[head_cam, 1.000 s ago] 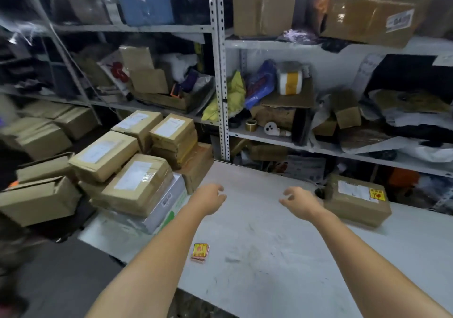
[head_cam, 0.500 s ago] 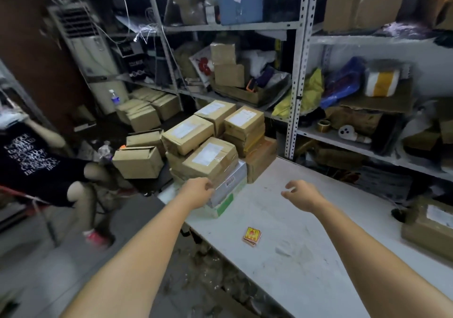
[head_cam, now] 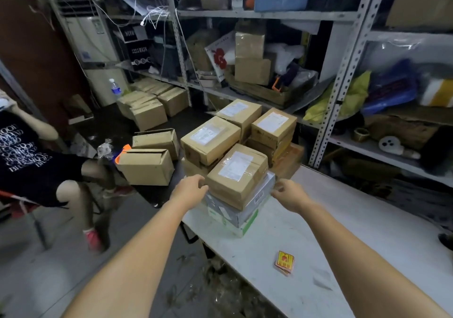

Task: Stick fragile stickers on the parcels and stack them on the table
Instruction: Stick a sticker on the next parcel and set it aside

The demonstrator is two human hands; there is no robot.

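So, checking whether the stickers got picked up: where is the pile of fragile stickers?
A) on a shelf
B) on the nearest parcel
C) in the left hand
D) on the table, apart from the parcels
D: the stickers lie on the white table, while the left hand and right hand are up by the nearest parcel.

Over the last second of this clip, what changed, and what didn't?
Both hands moved forward from over the table to the front parcel: the left hand now reaches its left edge, the right hand hangs by its right side, fingers loosely curled. No firm grip shows. The sticker pad and the parcel pile stayed put.
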